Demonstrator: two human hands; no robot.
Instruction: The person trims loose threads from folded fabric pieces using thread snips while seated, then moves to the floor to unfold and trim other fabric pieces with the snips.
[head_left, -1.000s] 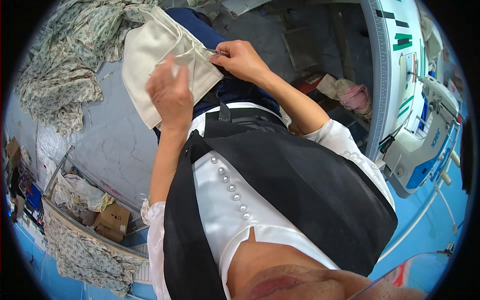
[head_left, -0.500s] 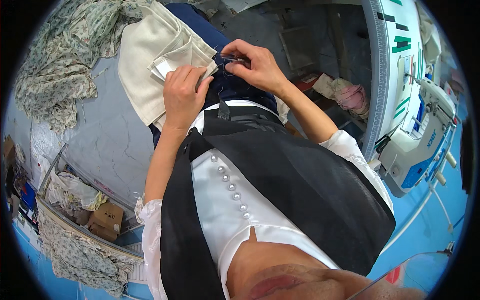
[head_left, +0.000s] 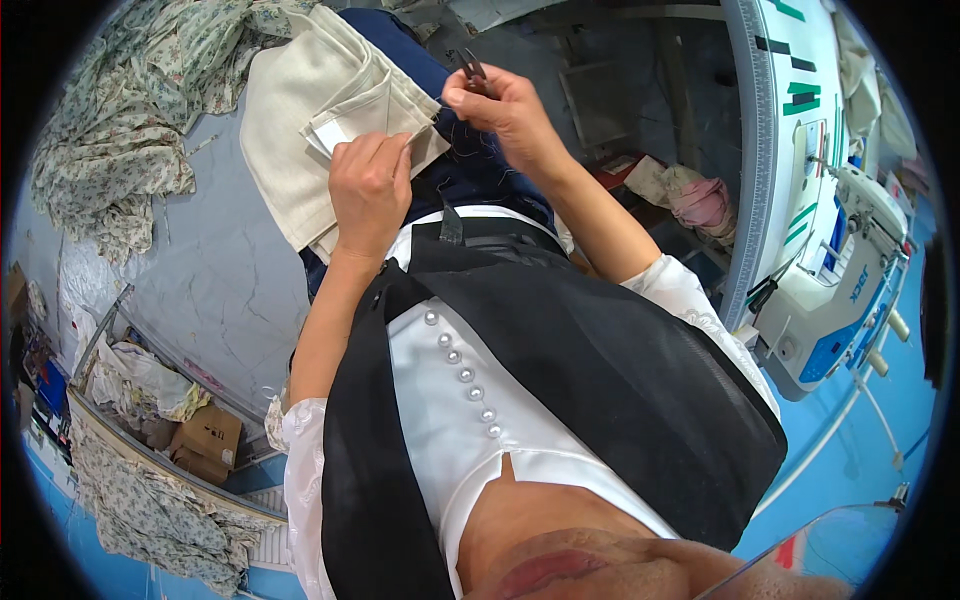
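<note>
On my lap lies a folded stack of cream fabric [head_left: 285,110], over dark blue trousers [head_left: 400,45]. My left hand [head_left: 370,190] is closed on the near edge of the cream fabric, its fingertips pinching the cloth. A small white label [head_left: 330,131] shows on the stack beside those fingers. My right hand [head_left: 507,118] is wrapped round small dark thread snips [head_left: 474,68], whose two points stick up away from me. The snips are apart from the cloth. Loose threads [head_left: 462,135] trail between the fabric's edge and my right hand.
Floral fabric [head_left: 120,130] is heaped at the far left, more hangs at the lower left. A cardboard box [head_left: 208,436] stands near it. To the right are a table edge with a ruler [head_left: 748,150] and a white and blue sewing machine [head_left: 840,290]. A pink cloth bundle [head_left: 698,200] lies below.
My right hand has turned, so the snips now point up and away instead of toward the fabric. My left hand keeps its hold on the cream cloth.
</note>
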